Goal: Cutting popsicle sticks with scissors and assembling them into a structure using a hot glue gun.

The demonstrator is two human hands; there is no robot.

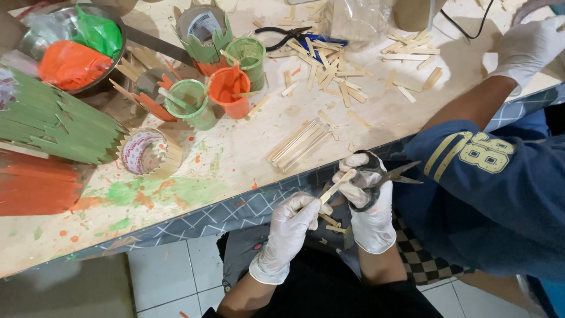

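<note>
Head view shows my left hand (292, 219) pinching a thin wooden stick (336, 187) by its lower end, below the worktop (247, 147) edge. My right hand (368, 197) is closed through the loops of black scissors (382, 176), blades open beside the stick's tip. I judge the stick light, stiff and easy to snap, so it is best gripped low, near the cut. One stick, one pair of scissors, three paint cups (226, 88) (two green, one orange). A co-worker's gloved hand (527, 47) rests on the far side.
</note>
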